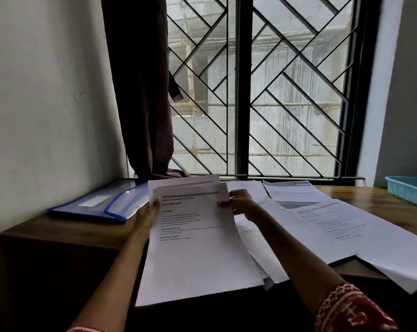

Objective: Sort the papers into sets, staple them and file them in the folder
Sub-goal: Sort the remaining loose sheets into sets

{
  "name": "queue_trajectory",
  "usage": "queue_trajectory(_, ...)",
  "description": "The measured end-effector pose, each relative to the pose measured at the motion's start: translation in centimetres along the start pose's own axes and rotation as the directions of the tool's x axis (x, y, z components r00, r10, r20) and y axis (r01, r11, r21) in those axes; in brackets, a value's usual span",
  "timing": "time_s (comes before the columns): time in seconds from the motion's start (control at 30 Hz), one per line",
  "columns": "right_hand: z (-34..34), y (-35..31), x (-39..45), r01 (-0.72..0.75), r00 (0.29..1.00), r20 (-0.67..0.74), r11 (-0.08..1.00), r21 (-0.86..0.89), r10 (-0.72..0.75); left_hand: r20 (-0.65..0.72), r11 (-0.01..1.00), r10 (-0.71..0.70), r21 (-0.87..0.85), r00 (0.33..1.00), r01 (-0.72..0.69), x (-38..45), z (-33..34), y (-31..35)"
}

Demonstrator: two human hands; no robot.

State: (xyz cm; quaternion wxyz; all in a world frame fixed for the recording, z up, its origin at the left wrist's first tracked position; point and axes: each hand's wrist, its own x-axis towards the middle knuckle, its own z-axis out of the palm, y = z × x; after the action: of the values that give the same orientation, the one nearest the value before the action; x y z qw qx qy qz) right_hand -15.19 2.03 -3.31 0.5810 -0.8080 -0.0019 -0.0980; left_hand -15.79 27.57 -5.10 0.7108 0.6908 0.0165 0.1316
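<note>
I hold a small stack of printed white papers [193, 238] raised over the near edge of the wooden table [368, 197]. My left hand [147, 215] grips the stack's upper left edge, thumb on top. My right hand [239, 202] pinches the upper right corner of the top sheet. Other printed sheets [322, 212] lie spread and overlapping across the table to the right. A blue translucent folder [102, 202] lies flat at the table's far left corner by the wall. No stapler is in view.
A light blue plastic tray [409, 190] stands at the table's far right edge. A dark curtain [143, 92] hangs behind the folder, beside a barred window [274, 92]. The wall closes the left side.
</note>
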Motion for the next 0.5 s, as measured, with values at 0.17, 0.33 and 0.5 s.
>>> queue_trajectory(0.17,-0.9,1.6,-0.2,-0.022,0.994,-0.103,0.995,0.101,0.032,-0.072,0.993,-0.014,-0.121,0.997,0.005,0.3,0.3,-0.2)
queue_trajectory(0.33,-2.1,2.4,-0.8,-0.017,0.992,-0.122,0.982,0.189,0.041,-0.053,0.993,-0.027,-0.119,0.998,0.021,0.4,0.0,-0.3)
queue_trajectory(0.5,-1.8,3.4,-0.8,-0.004,0.992,-0.118,0.929,0.369,0.051,-0.075,0.998,0.049,0.031,0.996,-0.047,0.4,0.1,-0.5)
